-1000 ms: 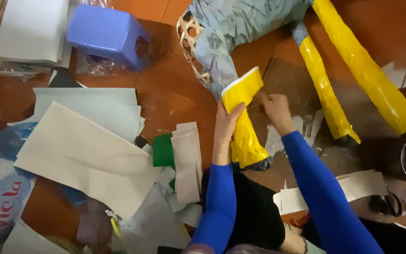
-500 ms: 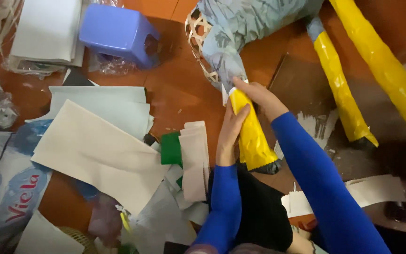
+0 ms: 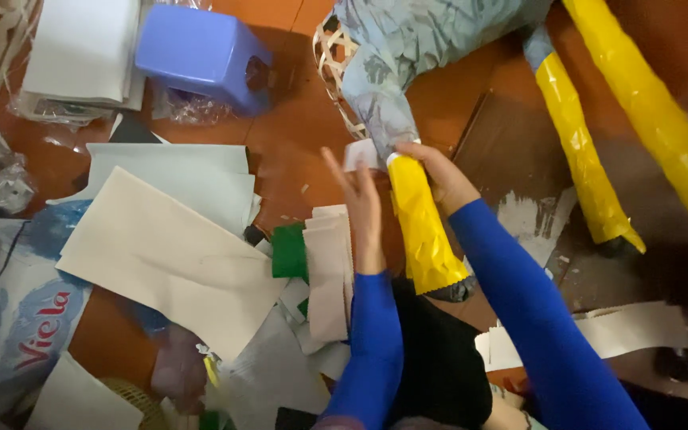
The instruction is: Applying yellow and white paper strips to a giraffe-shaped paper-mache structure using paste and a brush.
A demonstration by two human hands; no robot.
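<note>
Paper leg (image 3: 422, 219), yellow, long axis running from upper left near the grey-blue paper body (image 3: 408, 48) down and slightly right toward the black lap. Right hand (image 3: 438, 171) wrapped around the upper end, grip closed on the leg just below the join with the grey covering. Left hand (image 3: 362, 203) just left of the leg, fingers spread and open, palm turned toward it, holding nothing, not clearly touching. Small white scrap (image 3: 357, 153) at the join, between the left fingertips and the leg top. Right hand nearer the join; left nearer the mid-length. Two more yellow legs (image 3: 583, 151) well apart to the right, slanting the same way. Floor (image 3: 292, 139) of reddish-brown tile, cluttered: cream paper sheets (image 3: 165, 255) to the left, stack of pale strips (image 3: 328, 267) and a green piece (image 3: 288, 251) just beside the left forearm, blue plastic stool (image 3: 201, 56) farther up. Little bare floor left around the leg.
</note>
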